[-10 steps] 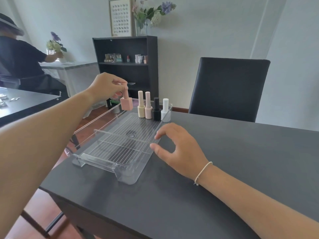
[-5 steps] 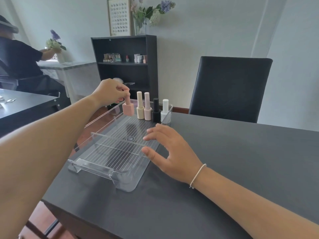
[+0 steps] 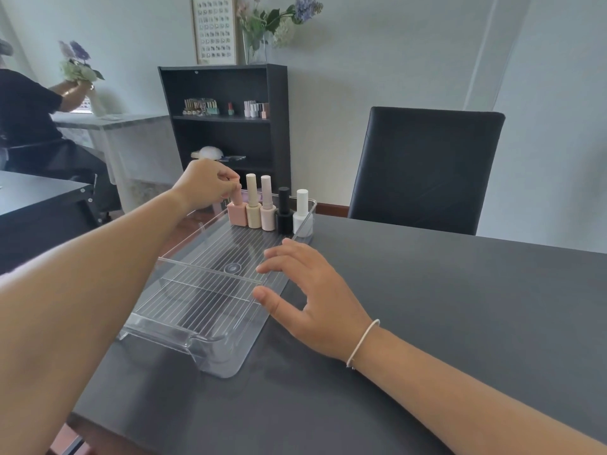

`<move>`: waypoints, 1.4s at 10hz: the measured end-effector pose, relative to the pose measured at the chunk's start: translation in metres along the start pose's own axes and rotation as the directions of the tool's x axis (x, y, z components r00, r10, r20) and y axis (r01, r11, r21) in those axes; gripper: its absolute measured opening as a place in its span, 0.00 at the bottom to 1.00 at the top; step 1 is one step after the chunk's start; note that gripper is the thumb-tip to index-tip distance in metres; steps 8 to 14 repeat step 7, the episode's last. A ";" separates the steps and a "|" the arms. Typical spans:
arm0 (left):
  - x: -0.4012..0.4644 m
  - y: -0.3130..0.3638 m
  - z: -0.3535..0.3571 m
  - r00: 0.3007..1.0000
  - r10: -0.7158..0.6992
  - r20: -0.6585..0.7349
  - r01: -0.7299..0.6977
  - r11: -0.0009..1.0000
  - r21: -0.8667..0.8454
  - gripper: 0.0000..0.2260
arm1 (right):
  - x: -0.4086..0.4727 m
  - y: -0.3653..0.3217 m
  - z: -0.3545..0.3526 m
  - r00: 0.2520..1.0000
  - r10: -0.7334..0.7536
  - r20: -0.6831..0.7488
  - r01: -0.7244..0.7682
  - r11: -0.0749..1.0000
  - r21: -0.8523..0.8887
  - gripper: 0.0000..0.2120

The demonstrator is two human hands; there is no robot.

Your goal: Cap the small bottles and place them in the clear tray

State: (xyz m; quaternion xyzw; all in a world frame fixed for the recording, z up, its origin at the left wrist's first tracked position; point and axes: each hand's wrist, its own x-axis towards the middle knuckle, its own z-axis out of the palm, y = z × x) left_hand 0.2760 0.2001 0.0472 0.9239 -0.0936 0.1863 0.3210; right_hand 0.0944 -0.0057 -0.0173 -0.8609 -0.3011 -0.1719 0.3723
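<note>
- The left hand (image 3: 205,183) pinches the cap of the pink bottle (image 3: 237,214) with curled fingers; the bottle stands upright at the far end of the tray (image 3: 226,362).
- The right hand (image 3: 312,297) lies with relaxed, spread fingers at the right rim of the tray and holds nothing.
- To the right of the pink bottle stand four capped bottles in a row: beige (image 3: 253,215), light pink (image 3: 268,217), black (image 3: 284,220), white (image 3: 301,218).
- The tray lies on a dark table (image 3: 427,323); a black chair (image 3: 423,169) is at the far side.
</note>
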 end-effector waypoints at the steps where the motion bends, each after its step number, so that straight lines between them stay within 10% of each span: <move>1: 0.003 -0.002 0.003 1.000 -0.005 -0.004 0.005 1.000 0.002 0.07 | 0.000 0.000 0.001 1.000 0.003 -0.004 -0.003 1.000 0.001 0.18; 14: -0.003 0.007 0.000 0.999 -0.026 -0.046 0.029 0.997 0.065 0.17 | -0.003 -0.004 -0.002 1.000 -0.013 0.002 0.013 1.000 0.025 0.19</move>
